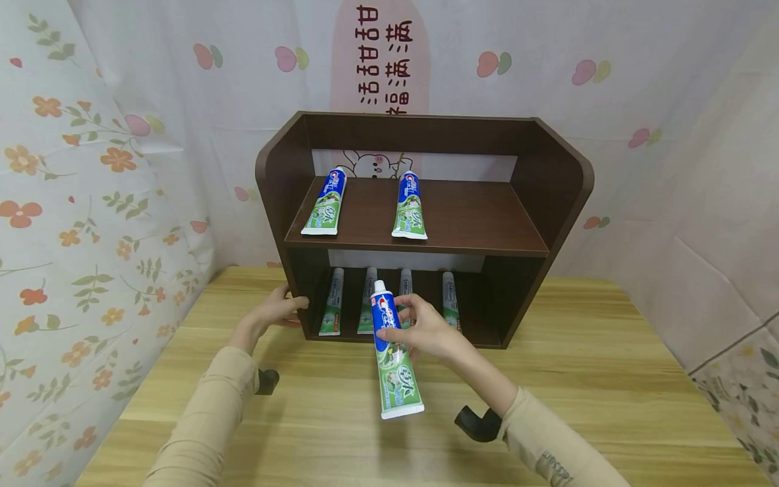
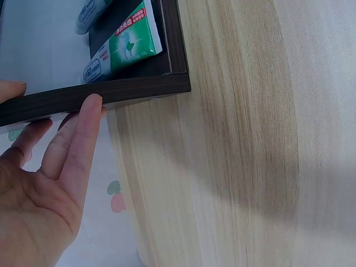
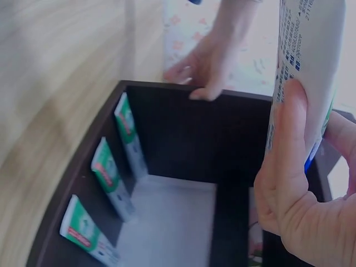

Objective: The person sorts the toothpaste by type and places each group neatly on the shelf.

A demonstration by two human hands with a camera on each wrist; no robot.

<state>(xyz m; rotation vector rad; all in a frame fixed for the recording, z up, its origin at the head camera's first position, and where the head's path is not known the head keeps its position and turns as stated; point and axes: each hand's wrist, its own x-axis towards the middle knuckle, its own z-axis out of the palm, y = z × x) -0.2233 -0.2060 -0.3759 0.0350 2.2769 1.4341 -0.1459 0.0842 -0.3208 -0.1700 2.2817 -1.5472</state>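
My right hand (image 1: 426, 326) holds a blue and green toothpaste tube (image 1: 398, 379) in front of the shelf, cap up, thumb on its printed front and fingers behind. In the right wrist view its white back (image 3: 311, 50) shows against the fingers. My left hand (image 1: 276, 311) grips the left side panel of the dark brown two-tier shelf (image 1: 420, 247). The left wrist view shows the thumb on the panel's inner side and the fingers (image 2: 83, 133) along the outside. Two like tubes, a left one (image 1: 325, 206) and a right one (image 1: 410, 210), lie on the upper tier, caps to the back.
Several slimmer green and grey tubes (image 1: 331, 304) lie in a row on the lower tier, partly hidden by the right hand and its tube. The shelf stands on a wood-grain table (image 1: 316, 419) before a patterned curtain (image 1: 231, 101). Black wrist mounts (image 1: 477, 425) stick out beneath the sleeves.
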